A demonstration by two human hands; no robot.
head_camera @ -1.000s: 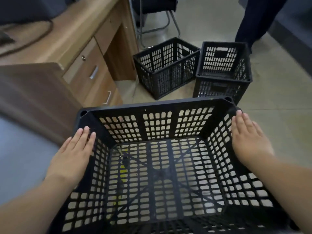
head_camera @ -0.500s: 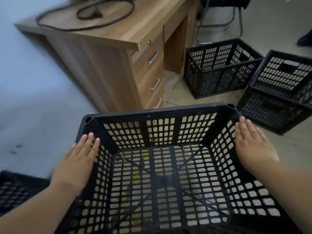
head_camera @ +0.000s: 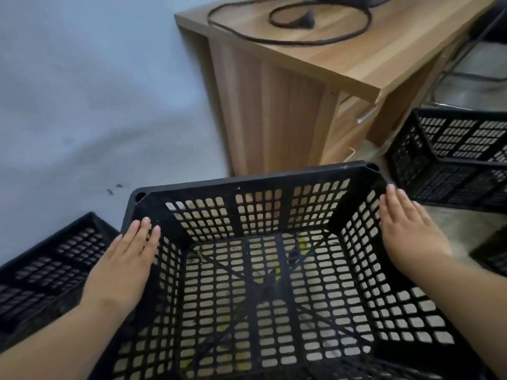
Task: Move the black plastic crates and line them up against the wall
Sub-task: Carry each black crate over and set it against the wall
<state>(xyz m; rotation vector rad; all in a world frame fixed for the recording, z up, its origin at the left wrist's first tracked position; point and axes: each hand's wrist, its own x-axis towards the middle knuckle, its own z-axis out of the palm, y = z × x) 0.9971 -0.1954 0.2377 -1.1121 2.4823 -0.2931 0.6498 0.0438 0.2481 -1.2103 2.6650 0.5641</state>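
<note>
Soft, even indoor light, fairly bright, shadows weak and diffuse. Pale sheen on floor [head_camera: 472,86] at 2 o'clock. Motion blur all over, worst on wall [head_camera: 82,91] at 10 o'clock and side crate [head_camera: 452,163] at 3 o'clock. Wide-angle bending at edges, desk [head_camera: 274,119] lines lean at 12 o'clock

We can read no text, label, brand, number or sign anywhere (neither on the black crate [head_camera: 247,182] nor on the wooden desk [head_camera: 274,119]).
</note>
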